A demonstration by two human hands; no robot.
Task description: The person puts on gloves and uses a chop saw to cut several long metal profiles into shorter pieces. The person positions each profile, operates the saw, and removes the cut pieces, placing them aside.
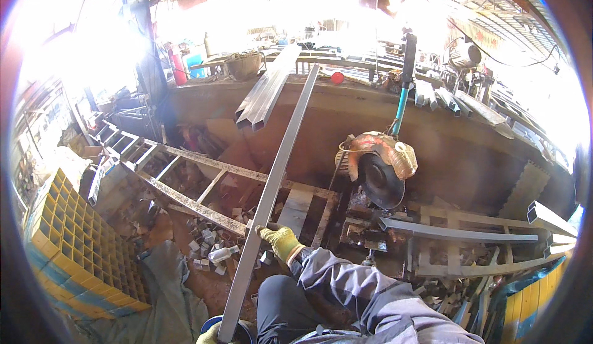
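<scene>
Grey jacket sleeve [364, 288] across the lower right, just beside a dark-trousered knee [275, 304]. At the bottom edge, mostly cut off, gloved left hand [210, 336] against the near end of a long grey square metal tube [270, 186]; grip impossible to tell from so little. Just beside it, a blue-rimmed container [213, 320], partly hidden. Farther up the tube, right hand [282, 242] in a yellow glove, clamped on the tube from its right side. Tube itself slanting up and slightly right, far end near the desk edge.

On the floor to the left, crumpled grey cloth [176, 288] beside a yellow-and-blue rack of square cells [80, 239]. Between cloth and tube, scattered short tube offcuts [201, 245] with a clear bottle [222, 254] among them. Beyond, a ladder-like metal frame [185, 201], passing behind the tube.

Right of the tube, a cut-off saw with a dark round disc [378, 180], worn orange-and-cream guard [404, 159] and teal, black-gripped handle [401, 109]. Farther back, a long brown-fronted desk [454, 152], bearing silver metal profiles [272, 91], a basin [244, 66], a red round object [337, 78] and an electric motor [464, 55].
</scene>
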